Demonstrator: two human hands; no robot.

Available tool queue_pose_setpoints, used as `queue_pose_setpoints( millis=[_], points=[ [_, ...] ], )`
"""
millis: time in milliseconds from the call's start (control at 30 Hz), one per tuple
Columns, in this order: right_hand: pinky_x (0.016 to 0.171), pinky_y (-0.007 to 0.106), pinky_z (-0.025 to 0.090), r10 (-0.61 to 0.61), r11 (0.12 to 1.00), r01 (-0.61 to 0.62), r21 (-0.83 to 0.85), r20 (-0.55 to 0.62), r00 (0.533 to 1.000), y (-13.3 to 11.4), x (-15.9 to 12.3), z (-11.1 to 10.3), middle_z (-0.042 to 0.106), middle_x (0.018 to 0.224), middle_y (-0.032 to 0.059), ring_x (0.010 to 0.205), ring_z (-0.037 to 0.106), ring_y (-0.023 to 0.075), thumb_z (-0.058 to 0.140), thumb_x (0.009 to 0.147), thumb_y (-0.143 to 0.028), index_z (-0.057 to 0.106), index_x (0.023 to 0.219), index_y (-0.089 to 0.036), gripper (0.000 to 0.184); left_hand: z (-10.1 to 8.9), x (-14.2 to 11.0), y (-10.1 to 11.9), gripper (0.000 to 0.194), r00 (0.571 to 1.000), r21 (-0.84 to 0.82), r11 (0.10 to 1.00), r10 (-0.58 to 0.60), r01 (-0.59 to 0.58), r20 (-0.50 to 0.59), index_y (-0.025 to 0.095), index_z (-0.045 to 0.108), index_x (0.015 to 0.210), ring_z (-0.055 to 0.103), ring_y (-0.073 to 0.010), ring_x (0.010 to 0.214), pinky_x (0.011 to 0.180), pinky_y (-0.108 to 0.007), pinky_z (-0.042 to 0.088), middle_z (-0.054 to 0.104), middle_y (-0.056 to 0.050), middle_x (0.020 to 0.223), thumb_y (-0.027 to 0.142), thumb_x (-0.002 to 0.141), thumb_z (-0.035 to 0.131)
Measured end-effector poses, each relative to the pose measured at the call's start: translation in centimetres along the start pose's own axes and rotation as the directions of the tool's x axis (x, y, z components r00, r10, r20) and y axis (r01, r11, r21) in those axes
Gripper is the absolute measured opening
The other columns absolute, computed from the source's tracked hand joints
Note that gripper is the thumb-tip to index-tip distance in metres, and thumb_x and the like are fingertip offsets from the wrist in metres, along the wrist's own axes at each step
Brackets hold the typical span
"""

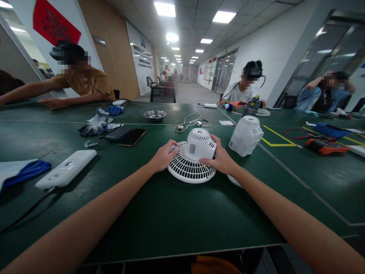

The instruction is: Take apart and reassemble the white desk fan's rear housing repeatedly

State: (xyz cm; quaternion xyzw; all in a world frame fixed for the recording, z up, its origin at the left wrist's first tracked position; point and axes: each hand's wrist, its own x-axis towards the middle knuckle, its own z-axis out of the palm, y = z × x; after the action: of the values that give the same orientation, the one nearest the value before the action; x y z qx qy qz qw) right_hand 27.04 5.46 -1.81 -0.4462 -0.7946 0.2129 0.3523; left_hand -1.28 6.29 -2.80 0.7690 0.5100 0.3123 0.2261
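A round white fan grille point(186, 171) lies flat on the green table in front of me. On top of it sits a white fan motor housing point(196, 150), with vent slots and a grey label facing me. My left hand point(163, 156) grips the left edge of the grille, thumb above the ribs. Around the right side of the housing, my right hand point(221, 159) is closed, its thumb near the housing's lower edge. Another white plastic housing point(246, 136) stands apart to the right. Something pale lies partly hidden beneath my right wrist.
Left on the table point(159, 228) are a white power bank point(68, 169), a phone point(133, 137) and gloves point(95, 125). A metal bowl point(154, 115) and a coiled cable point(189, 123) lie beyond. An orange multimeter point(326, 146) is at right. Other people sit across the table.
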Motion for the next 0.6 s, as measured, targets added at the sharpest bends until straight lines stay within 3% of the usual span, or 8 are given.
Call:
queue_pose_setpoints(
  millis=[200,600],
  points=[
    [0.109,0.062,0.042,-0.004,1.000,0.003,0.009,0.007,1.000,-0.06,-0.02,-0.08,0.051,0.145,0.0160,0.128,0.055,0.0390,0.079,0.072,-0.053,0.015,0.152,-0.028,0.106,-0.08,-0.09,0.13,0.026,1.000,0.004,1.000,-0.001,0.001,-0.015,0.024,0.049,0.112,0.064,-0.0248,0.101,0.090,-0.042,0.048,0.067,-0.007,0.114,0.044,0.097,0.041],
    [0.107,0.063,0.043,-0.002,1.000,0.002,-0.003,0.011,1.000,-0.03,-0.06,-0.15,0.052,0.143,0.0163,0.126,0.057,0.0388,0.079,0.072,-0.054,0.016,0.152,-0.028,0.105,-0.16,-0.10,0.23,0.024,1.000,0.014,1.000,-0.007,0.007,-0.018,0.024,0.047,0.107,0.062,-0.0245,0.096,0.084,-0.041,0.048,0.064,-0.006,0.107,0.044,0.097,0.042]
  ],
)
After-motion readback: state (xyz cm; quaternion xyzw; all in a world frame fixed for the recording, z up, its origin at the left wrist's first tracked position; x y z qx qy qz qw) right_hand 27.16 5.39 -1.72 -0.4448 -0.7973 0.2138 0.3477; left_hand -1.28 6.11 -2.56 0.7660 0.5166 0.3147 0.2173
